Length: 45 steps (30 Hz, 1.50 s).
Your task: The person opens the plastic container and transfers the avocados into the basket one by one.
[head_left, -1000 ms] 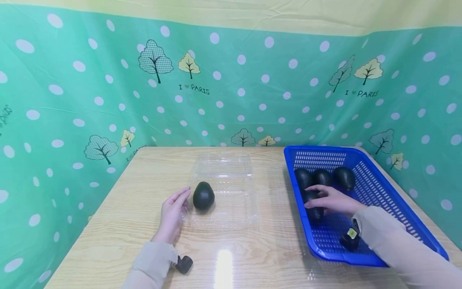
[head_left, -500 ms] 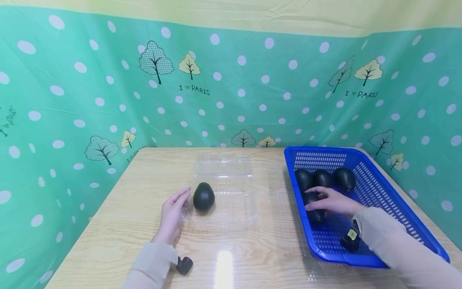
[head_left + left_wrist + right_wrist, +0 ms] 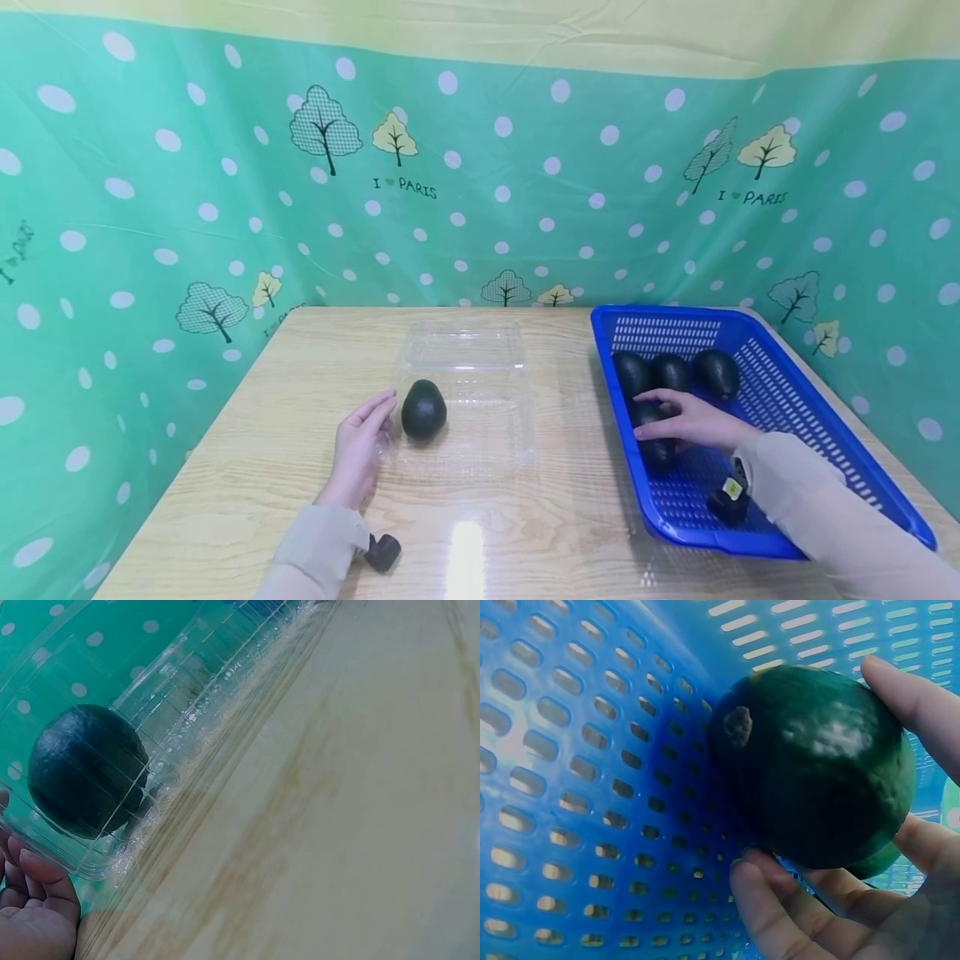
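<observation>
My left hand (image 3: 358,446) is at the left side of a clear plastic clamshell container (image 3: 487,417), its fingers pinching the rim; the left wrist view shows the fingers (image 3: 46,874) at the container's corner. One dark green avocado (image 3: 423,410) lies in the container's left part. On the right, my right hand (image 3: 697,421) reaches into a blue basket (image 3: 795,433) and grips an avocado (image 3: 810,765) by the left wall. In the right wrist view the thumb and fingers are round that avocado, a brown stem scar facing the basket wall.
Several more avocados, including one at the back (image 3: 716,372), lie along the basket's far end. The container's lid (image 3: 463,343) is folded back on the wooden table (image 3: 330,350). A green dotted curtain (image 3: 525,167) hangs behind and at the sides.
</observation>
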Available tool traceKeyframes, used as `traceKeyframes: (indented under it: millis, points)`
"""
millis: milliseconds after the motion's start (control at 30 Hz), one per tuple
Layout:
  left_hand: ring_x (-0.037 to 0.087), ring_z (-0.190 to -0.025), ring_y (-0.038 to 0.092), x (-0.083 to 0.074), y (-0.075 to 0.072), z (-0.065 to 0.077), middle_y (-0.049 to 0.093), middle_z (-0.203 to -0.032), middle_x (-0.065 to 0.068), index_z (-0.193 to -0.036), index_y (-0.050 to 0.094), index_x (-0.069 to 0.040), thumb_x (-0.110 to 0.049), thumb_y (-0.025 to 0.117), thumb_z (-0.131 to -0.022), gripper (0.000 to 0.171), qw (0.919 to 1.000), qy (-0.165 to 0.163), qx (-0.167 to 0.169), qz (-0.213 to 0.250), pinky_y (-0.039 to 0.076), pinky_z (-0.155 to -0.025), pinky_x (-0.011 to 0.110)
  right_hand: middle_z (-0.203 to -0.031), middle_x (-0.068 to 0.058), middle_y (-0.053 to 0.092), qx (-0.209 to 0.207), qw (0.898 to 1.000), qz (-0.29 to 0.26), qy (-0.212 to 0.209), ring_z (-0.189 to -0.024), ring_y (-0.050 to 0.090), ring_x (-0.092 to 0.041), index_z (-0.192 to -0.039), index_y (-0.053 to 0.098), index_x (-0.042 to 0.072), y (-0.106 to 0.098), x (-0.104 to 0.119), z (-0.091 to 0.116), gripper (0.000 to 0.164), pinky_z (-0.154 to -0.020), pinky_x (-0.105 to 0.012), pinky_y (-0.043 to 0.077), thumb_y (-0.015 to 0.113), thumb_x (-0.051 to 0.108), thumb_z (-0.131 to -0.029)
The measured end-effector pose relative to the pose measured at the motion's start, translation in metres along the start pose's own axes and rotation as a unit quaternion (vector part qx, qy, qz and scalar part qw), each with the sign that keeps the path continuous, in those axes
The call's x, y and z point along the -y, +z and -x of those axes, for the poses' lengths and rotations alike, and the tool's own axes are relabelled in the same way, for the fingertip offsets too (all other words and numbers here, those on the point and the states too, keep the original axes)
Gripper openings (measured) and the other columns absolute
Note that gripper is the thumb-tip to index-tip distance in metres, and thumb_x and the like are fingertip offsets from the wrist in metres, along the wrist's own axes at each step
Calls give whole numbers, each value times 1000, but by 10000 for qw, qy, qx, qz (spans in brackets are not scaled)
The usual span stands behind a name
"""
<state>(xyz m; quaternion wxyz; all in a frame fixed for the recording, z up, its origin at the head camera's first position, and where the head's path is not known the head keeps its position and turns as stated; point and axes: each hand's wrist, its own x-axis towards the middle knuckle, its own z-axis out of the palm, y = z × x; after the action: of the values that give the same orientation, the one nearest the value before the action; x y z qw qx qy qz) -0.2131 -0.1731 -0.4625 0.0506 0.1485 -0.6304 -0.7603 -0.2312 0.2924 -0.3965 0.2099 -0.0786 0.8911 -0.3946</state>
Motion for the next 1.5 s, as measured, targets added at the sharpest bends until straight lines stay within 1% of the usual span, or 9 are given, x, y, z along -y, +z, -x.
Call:
traceKeyframes:
  millis: [100, 333, 500, 633, 733, 867, 1133, 1333, 1500]
  points:
    - [3, -83, 53, 0, 0, 0, 55, -107, -9, -133, 59, -6, -26, 68, -93, 45, 10000, 3, -7, -1, 48, -76, 14, -140, -34, 42, 18, 10000, 34, -53, -120, 53, -42, -145, 42, 2, -1, 0, 0, 76, -86, -48, 58, 75, 39, -87]
    - [3, -83, 53, 0, 0, 1, 55, -106, -9, -132, 59, -6, -27, 68, -93, 45, 10000, -18, 14, 22, 48, -74, 14, -135, -33, 48, -47, 9997, 125, -180, -117, 56, -39, -143, 44, 0, -4, 3, 0, 75, -86, -47, 57, 75, 38, -86]
    - [2, -81, 53, -1, 1, 1, 56, -105, -9, -133, 58, -7, -26, 68, -93, 45, 10000, -20, 26, 43, 47, -71, 13, -127, -28, 57, -368, 9967, 603, -393, -113, 59, -35, -137, 52, 0, -8, 9, 1, 70, -85, -43, 56, 76, 41, -85]
    - [2, -81, 53, -2, 1, 1, 56, -107, -9, -133, 59, -6, -25, 68, -93, 45, 10000, -11, -1, 56, 47, -70, 13, -119, -22, 65, -595, 9928, 907, -502, -108, 62, -32, -133, 56, 0, -11, 14, 0, 67, -86, -45, 55, 75, 43, -85]
    - [2, -81, 53, -3, 2, 0, 57, -106, -9, -133, 59, -6, -25, 69, -93, 46, 10000, -24, -25, 61, 47, -70, 13, -119, -20, 66, -670, 9914, 1036, -445, -109, 62, -32, -131, 57, 0, -11, 16, -1, 66, -88, -48, 55, 73, 45, -86]
    - [3, -81, 53, -2, 1, 0, 57, -104, -9, -133, 59, -6, -24, 68, -93, 45, 10000, -29, -39, 38, 47, -71, 13, -120, -21, 66, -836, 9891, 1135, -435, -112, 62, -36, -131, 58, 0, -12, 21, -3, 65, -90, -51, 54, 70, 47, -88]
    - [3, -81, 53, -1, 1, 0, 57, -103, -10, -133, 59, -7, -26, 69, -93, 45, 10000, -2, -31, 5, 47, -70, 13, -119, -19, 68, -1341, 9844, 946, -631, -114, 62, -38, -132, 58, 0, -19, 34, -2, 61, -92, -51, 52, 67, 44, -92]
    - [3, -79, 53, -1, 1, 0, 58, -100, -9, -131, 61, -7, -27, 70, -92, 45, 10000, 44, -75, 7, 46, -67, 13, -126, -22, 64, -1518, 9826, 890, -601, -121, 57, -41, -134, 57, 0, -23, 43, -3, 63, -97, -54, 50, 65, 46, -93]
    - [3, -80, 54, -1, 1, 0, 57, -102, -9, -131, 61, -7, -27, 70, -92, 45, 10000, 57, -65, 5, 46, -68, 13, -134, -25, 58, -1566, 9826, 822, -564, -125, 53, -43, -138, 53, -1, -28, 49, -5, 67, -100, -56, 48, 64, 48, -93]
